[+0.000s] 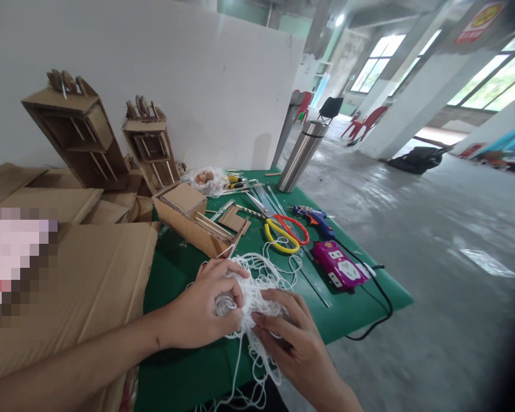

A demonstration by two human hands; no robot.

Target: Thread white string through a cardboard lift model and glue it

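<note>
A loose tangle of white string (251, 286) lies at the near edge of the green table, with strands hanging over the edge. My left hand (218, 300) is curled around the left part of the tangle, its thumb and forefinger closed on the string. From the right, my right hand (289, 329) pinches the other side of the same tangle. Looser loops spread beyond the fingers toward scissors (285, 232) with one yellow and one red handle. Just past my left hand lies an open cardboard box (197, 223) with thin sticks in it.
A purple box (339, 264) with a black cable and a blue glue gun (315, 220) lie along the table's right edge. A steel flask (302, 157) stands behind them. Cardboard sheets (68, 269) fill the left side, with two cardboard models (148, 149) upright at the back.
</note>
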